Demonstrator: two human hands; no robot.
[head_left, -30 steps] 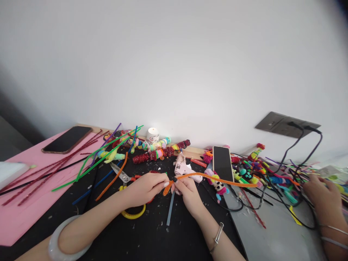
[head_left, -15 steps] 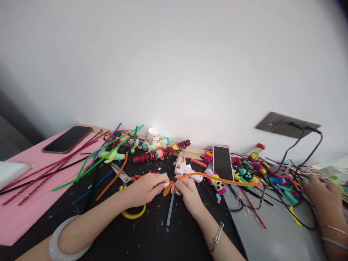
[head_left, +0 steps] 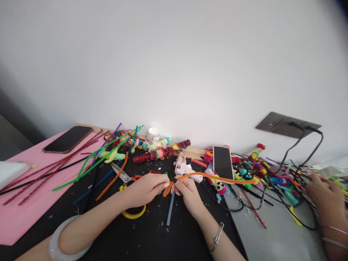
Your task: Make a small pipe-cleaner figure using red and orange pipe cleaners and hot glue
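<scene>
Both my hands meet over the black mat, pinching an orange pipe cleaner [head_left: 217, 178]. My left hand [head_left: 150, 188] has its fingers closed on the bent, folded end. Closed beside it, my right hand [head_left: 186, 192] grips the same pipe cleaner, whose long free part arches off to the right. A small dark bit shows at my right fingertips; I cannot make out what it is. Under the hands lies a grey-blue strip [head_left: 170, 212]. Scissors with yellow and red handles [head_left: 134, 213] lie partly beneath my left hand. Just behind is a white glue gun [head_left: 185, 167].
Pink sheet [head_left: 16, 217] at left carries a phone [head_left: 67, 139] and dark red pipe cleaners [head_left: 51, 174]. Along the wall lie finished fuzzy pieces [head_left: 163, 151] and a paper cup [head_left: 152, 135]. Another phone [head_left: 223, 165] and cables stand right, near another person's hand [head_left: 324, 192].
My hands and the orange pipe cleaner stay almost still; its free end dips slightly. The other person's hand at right has shifted a little.
</scene>
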